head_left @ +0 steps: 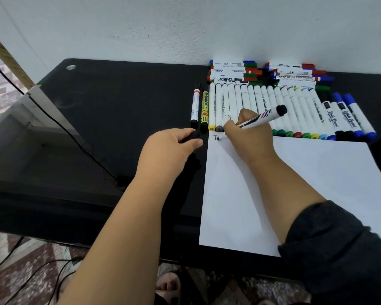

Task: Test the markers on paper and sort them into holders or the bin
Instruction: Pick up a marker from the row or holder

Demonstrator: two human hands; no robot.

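Head view: your right hand (245, 137) grips a white whiteboard marker with a black end (263, 117), tip on the white paper sheet's (306, 183) top-left corner beside black marks, while your left hand (169, 148) pinches a small black cap (190, 137) over the black table (119, 111).

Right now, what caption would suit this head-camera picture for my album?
Right hand writes a test mark on white paper with a black marker; left hand holds its cap.

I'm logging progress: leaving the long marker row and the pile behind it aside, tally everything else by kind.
Marker in right hand: 1
Black cap in left hand: 1
White slim marker: 1
Yellow slim marker: 1
Paper sheet: 1
Total: 5
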